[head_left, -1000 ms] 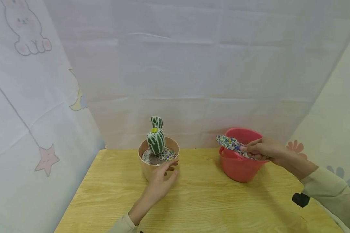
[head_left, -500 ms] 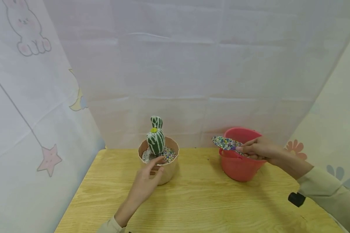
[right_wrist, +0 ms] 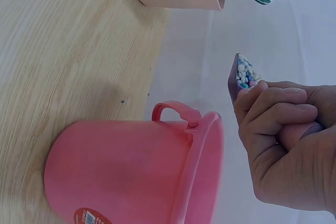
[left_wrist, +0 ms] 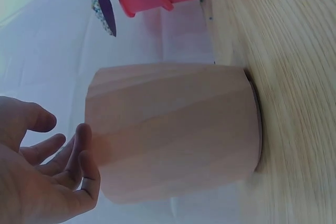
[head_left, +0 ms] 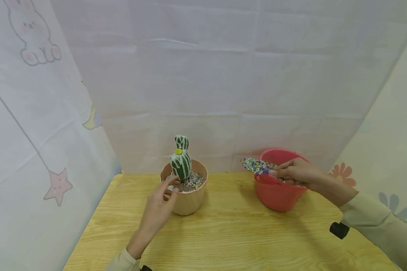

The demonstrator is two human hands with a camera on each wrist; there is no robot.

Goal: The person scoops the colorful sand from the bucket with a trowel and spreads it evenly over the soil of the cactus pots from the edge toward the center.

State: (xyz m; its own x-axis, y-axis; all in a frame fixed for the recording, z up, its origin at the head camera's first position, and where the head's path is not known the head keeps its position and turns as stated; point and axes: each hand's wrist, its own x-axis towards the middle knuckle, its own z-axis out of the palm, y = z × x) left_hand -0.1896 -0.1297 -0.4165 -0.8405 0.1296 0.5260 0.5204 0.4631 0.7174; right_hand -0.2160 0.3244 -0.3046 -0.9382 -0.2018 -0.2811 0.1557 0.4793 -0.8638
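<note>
Left hand [head_left: 157,209]: loosely spread, seven o'clock from pot [head_left: 190,203]
Right hand [head_left: 296,173]: gripping trowel [left_wrist: 106,9] of pebbles [head_left: 254,165]
Bucket [head_left: 278,197]: pot's three o'clock

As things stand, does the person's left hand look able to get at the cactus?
Probably yes: the left hand holds nothing, its fingers are by the near side of the pot, and no other object shows between them and the cactus standing inside.

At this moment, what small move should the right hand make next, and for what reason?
The right hand should probably carry the trowel, kept level, toward the flowerpot: it is heaped with multicolored pebbles, while a brown patch in front of the cactus looks uncovered.
</note>
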